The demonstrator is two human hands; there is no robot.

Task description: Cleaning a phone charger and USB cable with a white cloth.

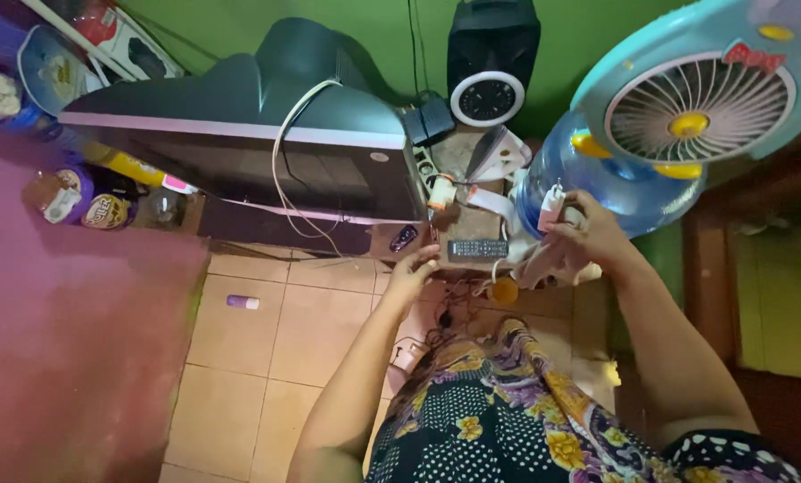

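Both arms outstretched, right hand (584, 234) on white plug (550, 207) (pinched).

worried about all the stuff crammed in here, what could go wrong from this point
The right hand holds a small white plastic plug-like piece against the big blue water bottle; it might slip. The left hand reaches by the black remote control and could knock it off. Tangled cables on the floor could snag.

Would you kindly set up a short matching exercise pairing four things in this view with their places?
Things:
1. remote control
2. purple tube
3. white adapter
4. speaker

Places:
A. on the tiled floor
B. against the green wall
C. in the right hand
D. on the low stand beyond the left hand

Pairs: 1-D, 2-A, 3-C, 4-B
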